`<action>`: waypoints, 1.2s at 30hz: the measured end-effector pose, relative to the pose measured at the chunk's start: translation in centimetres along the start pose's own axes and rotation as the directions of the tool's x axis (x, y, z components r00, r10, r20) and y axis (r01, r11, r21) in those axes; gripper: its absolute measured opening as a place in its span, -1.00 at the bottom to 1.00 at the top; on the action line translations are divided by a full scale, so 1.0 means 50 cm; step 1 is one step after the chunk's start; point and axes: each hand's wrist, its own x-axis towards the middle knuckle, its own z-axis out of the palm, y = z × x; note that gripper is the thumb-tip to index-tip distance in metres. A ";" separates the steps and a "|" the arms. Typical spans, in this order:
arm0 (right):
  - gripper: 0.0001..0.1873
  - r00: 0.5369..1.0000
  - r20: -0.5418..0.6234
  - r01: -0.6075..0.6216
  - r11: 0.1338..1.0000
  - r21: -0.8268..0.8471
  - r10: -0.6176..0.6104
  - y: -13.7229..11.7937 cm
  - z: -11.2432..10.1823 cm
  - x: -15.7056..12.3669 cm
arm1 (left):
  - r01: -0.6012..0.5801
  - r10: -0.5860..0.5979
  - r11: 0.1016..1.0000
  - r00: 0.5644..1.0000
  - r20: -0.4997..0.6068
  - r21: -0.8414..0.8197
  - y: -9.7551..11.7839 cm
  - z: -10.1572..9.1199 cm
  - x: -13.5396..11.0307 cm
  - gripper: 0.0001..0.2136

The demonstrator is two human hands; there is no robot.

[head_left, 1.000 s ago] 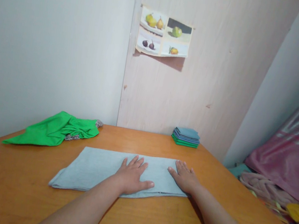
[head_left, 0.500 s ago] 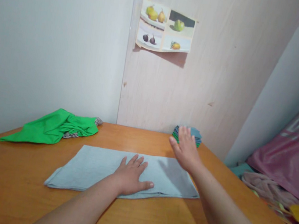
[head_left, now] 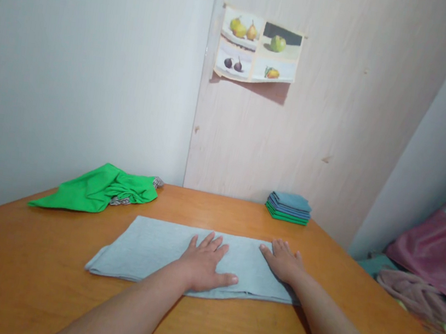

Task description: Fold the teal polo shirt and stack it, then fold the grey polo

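A light grey-blue cloth, folded into a long flat rectangle, lies across the middle of the wooden table. My left hand rests flat on it, a little right of its centre, with fingers spread and thumb pointing right. At the cloth's right end my right hand lies palm down, its fingers stretched out over the far right corner. Neither hand grips anything. Layered edges show at the cloth's near left corner.
A crumpled green cloth with patterned trim lies at the back left of the table. A stack of folded blue and green cloths stands at the back right. Beyond the right edge are pink fabric and other textiles.
My right hand has come down from above the cloth onto its right end, uncovering the folded stack. My left hand stays on the cloth. The whole view has shifted slightly.
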 end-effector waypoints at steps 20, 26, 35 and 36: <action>-0.12 0.937 0.079 0.342 0.940 0.004 -0.342 -0.148 0.011 -0.040 | 0.074 -0.074 0.995 0.997 0.003 -0.062 0.001 0.002 0.003 0.17; -0.10 0.961 0.058 0.272 0.962 0.004 -0.272 -0.156 -0.003 -0.022 | 0.185 -0.290 0.902 0.929 -0.229 -0.391 -0.039 -0.025 0.030 -0.15; -0.05 0.871 -0.152 0.481 0.874 0.067 -0.467 -0.275 -0.040 -0.060 | 0.231 -0.423 0.849 0.837 -0.348 -0.476 -0.110 -0.025 0.053 -0.28; -0.04 0.865 -0.065 0.501 0.863 0.065 -0.497 -0.281 -0.024 -0.067 | 0.228 -0.416 0.852 0.842 -0.343 -0.472 -0.113 -0.018 0.054 -0.29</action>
